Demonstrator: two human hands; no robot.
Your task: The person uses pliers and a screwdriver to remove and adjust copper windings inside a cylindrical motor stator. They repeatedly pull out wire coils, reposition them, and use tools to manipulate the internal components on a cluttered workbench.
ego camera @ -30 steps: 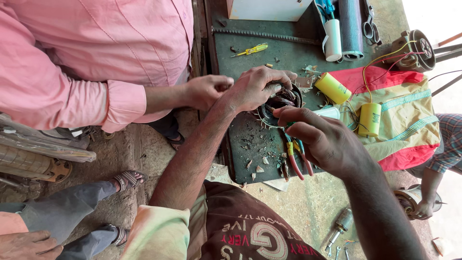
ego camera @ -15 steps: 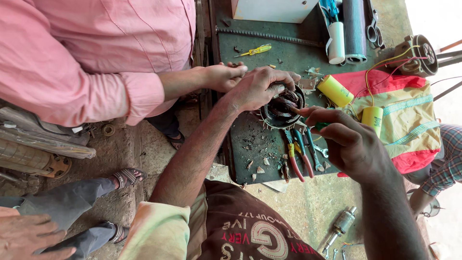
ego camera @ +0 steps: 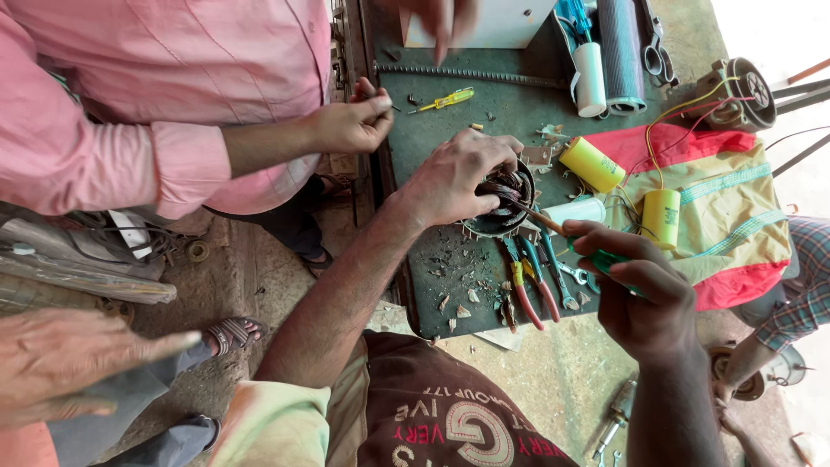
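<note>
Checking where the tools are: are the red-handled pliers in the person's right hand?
No, the right hand grips a green-handled screwdriver, while the red-handled pliers lie on the bench.

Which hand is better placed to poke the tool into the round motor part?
Probably the right hand: it holds the green-handled screwdriver, whose tip touches the motor part. The left hand rests on it.
</note>
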